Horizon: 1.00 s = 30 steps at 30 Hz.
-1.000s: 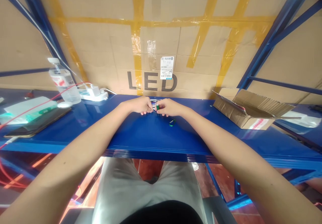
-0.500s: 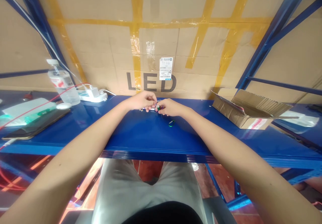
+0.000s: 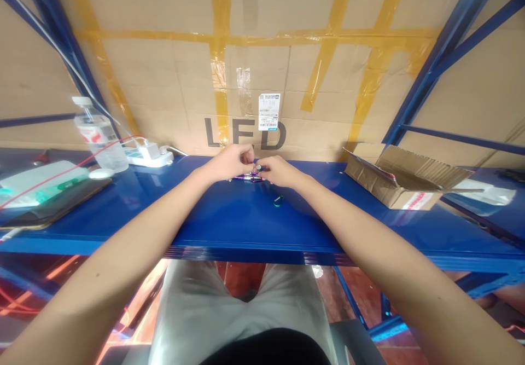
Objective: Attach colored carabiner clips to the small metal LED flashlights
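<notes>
Over the middle of the blue tabletop, my right hand (image 3: 282,171) pinches a small cylinder (image 3: 258,168) with a silvery round end. Its kind is too small to make out. Close against it on the left is my left hand (image 3: 233,162), its thumb and forefinger curled together at the cylinder. Whatever lies between those fingertips is hidden. Several small shiny purple and silver pieces (image 3: 249,178) lie on the table below the fingertips, partly covered by the hands. A green carabiner (image 3: 278,201) rests on the tabletop nearer me, apart from both hands.
An open cardboard box (image 3: 414,198) stands at the right. To the left are a clear plastic bottle (image 3: 107,149), a white power strip (image 3: 151,157) with cables, and a dark flat device (image 3: 53,209) under a white-green pack. A large cardboard sheet (image 3: 172,91) rises behind the table.
My left fingers have lifted slightly and more of the purple pieces shows. The cylinder in my right hand has turned, its round end now facing me. The carabiner stays put.
</notes>
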Tool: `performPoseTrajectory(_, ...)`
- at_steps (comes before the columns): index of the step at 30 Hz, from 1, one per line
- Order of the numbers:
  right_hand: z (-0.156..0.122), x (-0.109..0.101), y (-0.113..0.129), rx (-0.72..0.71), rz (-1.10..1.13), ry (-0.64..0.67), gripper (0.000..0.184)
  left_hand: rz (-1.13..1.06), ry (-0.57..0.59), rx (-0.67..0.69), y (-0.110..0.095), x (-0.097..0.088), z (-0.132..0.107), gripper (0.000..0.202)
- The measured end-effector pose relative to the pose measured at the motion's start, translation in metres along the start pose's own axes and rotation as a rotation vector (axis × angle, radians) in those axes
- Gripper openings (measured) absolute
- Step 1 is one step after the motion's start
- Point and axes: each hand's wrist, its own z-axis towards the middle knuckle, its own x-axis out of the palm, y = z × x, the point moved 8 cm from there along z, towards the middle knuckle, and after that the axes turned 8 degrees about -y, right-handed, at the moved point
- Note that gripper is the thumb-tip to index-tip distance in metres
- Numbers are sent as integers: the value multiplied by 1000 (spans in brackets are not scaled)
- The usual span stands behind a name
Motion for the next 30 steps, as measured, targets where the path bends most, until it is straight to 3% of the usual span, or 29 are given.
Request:
performPoseTrajectory(11,7,-3,-7,-122,61,-83,20,232,13,271,-24,10,-3,7)
performPoseTrajectory(22,10,-4,-5,-218,-19,-95,17,255,56,272,-23,15,-4,5)
performPoseTrajectory(30,9,-4,-7,-142,-26,-91,16,246,66,274,-23,17,-3,4)
